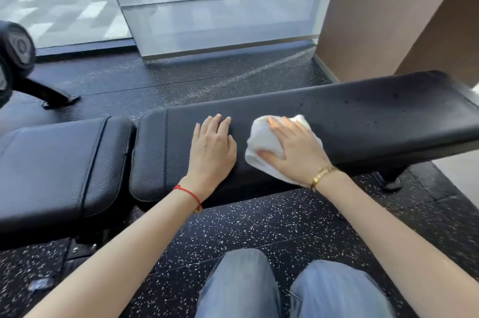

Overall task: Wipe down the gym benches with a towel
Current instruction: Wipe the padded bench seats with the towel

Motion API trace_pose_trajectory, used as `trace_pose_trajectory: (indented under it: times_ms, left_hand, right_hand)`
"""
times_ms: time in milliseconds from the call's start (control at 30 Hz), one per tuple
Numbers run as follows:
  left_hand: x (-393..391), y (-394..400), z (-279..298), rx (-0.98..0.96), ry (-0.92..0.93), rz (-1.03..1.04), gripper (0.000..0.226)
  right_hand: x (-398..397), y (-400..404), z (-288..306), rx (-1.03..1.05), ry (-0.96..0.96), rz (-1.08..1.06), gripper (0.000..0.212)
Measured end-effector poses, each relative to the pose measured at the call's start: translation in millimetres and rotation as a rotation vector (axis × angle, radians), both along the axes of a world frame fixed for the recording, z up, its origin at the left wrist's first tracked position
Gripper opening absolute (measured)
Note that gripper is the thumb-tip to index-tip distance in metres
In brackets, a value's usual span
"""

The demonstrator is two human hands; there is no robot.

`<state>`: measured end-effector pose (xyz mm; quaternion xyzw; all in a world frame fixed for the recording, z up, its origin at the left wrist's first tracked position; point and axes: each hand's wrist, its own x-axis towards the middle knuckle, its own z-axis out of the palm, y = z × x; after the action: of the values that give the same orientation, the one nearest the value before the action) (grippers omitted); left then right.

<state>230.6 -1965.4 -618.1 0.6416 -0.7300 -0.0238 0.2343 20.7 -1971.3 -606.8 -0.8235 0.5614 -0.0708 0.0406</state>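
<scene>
Towel [261, 141] under flat right hand [293, 149] on bench [363, 120], left hand [212, 146] flat just beside, holding nothing

— What's on the long bench pad [363, 115]?

— Both hands. The right hand [295, 149] lies flat with spread fingers on a crumpled white towel [261, 136], pressing it onto the pad near its front edge. The left hand [211, 146] rests flat on the bare pad just beside the towel, toward the pad's left end.

— Anything on the wrists?

— A red string [188, 192] on the left, a gold bracelet [322, 175] on the right.

— And around it?

— A shorter seat pad [59, 162] sits just left of the long one, a narrow gap between them. Below is black speckled flooring [259, 224], and knees in blue jeans [241, 289] at the bottom edge. A dumbbell end [18, 45] shows at far left.
</scene>
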Motion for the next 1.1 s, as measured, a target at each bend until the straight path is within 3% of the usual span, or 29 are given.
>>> trace_pose_trajectory:
  times_ms: [167, 367, 467, 600, 667, 767, 833, 933, 1000, 1067, 1100]
  left_hand:
    - [-30, -5, 10, 0.049, -0.019, -0.059, 0.049]
    - [-73, -17, 5, 0.063, -0.015, 0.016, 0.049]
    - [-85, -17, -4, 0.085, -0.01, 0.125, 0.051]
    - [-85, -17, -9, 0.071, 0.023, 0.199, 0.05]
    - [-86, -15, -9, 0.068, 0.012, 0.22, 0.05]
    - [-90, -16, -10, 0.047, -0.008, 0.242, 0.049]
    - [-91, -17, -10, 0.03, -0.007, 0.269, 0.05]
    - [-90, -18, -8, 0.001, -0.003, 0.294, 0.055]
    - [-89, -19, -8, -0.018, -0.014, 0.306, 0.054]
    - [-89, -18, -9, -0.028, -0.036, 0.313, 0.053]
    - [-89, -17, -9, -0.031, -0.044, 0.315, 0.052]
  right_hand:
    - [-69, 13, 4, -0.013, -0.055, -0.19, 0.086]
    - [-95, -47, 20, 0.088, 0.091, -0.364, 0.085]
    - [-78, -59, 21, 0.024, 0.123, -0.181, 0.086]
    - [-108, -18, 13, 0.043, -0.035, 0.171, 0.087]
    - [-145, -13, 11, 0.026, -0.081, 0.177, 0.085]
    - [-167, -61, 17, 0.07, -0.104, 0.003, 0.082]
    - [-148, -100, 24, 0.037, 0.02, 0.008, 0.064]
    - [-96, -122, 34, -0.065, 0.033, 0.127, 0.051]
    - [-73, -113, 28, -0.029, 0.023, 0.211, 0.06]
    - [-79, -94, 15, 0.074, 0.002, 0.302, 0.097]
    - [-92, -86, 6, 0.051, -0.038, 0.359, 0.102]
